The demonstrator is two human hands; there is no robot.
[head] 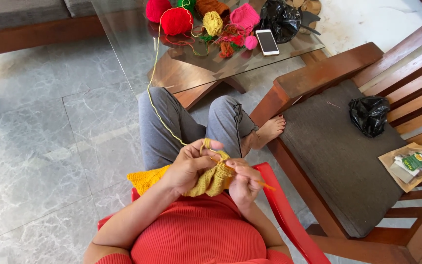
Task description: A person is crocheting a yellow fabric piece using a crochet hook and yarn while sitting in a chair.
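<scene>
Head view, contents by size. Floor (40,146) — grey marble tiles. Bench (348,161) — wooden, dark cushion, at the person's right; on it a black bag (369,115) and a paper packet (409,165). Table (137,44) — glass top on wooden base, ahead of the knees; on it red, pink, yellow and brown yarn balls (177,20), a phone (267,41), a second black bag (282,19). Chair (289,215) — red plastic, the person seated in it. Knitting (147,178) — yellow piece, held over the lap between both hands. Left hand (189,166) — closed around the knitting, strand looped over the forefinger. Right hand (242,181) — fingers pinched shut on a needle (264,185), touching the knitting. Strand (155,83) — yellow, running from the left hand across the knee to the table.
</scene>
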